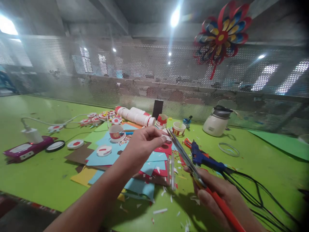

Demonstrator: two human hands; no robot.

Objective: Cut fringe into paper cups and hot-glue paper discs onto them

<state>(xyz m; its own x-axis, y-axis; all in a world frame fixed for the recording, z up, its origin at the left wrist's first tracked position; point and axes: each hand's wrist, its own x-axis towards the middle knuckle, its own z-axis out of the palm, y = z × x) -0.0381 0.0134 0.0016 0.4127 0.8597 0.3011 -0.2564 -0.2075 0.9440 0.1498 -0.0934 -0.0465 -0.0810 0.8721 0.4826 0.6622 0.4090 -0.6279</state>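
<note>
Between the fingertips of my left hand (151, 140) is a small white piece of paper (167, 137). My right hand (217, 190) grips a pair of scissors (187, 159) with red handles. The blades point up and away, their tips beside the paper; whether they touch it I cannot tell. Beneath my left hand lie overlapping sheets of coloured paper (142, 185), blue, red, brown and yellow. White paper scraps (160, 211) are scattered over the green table (91, 206). A blue glue gun (205, 159) lies just beyond my right hand, its black cable trailing right.
Paper cups (179, 128) and a long stack of cups (136, 116) stand or lie behind the paper. A purple power strip (30, 148) with a white charger (32, 135) sits left. A white jar (216, 121) and a clear tape ring (229, 149) are right. A dark phone (157, 109) leans behind.
</note>
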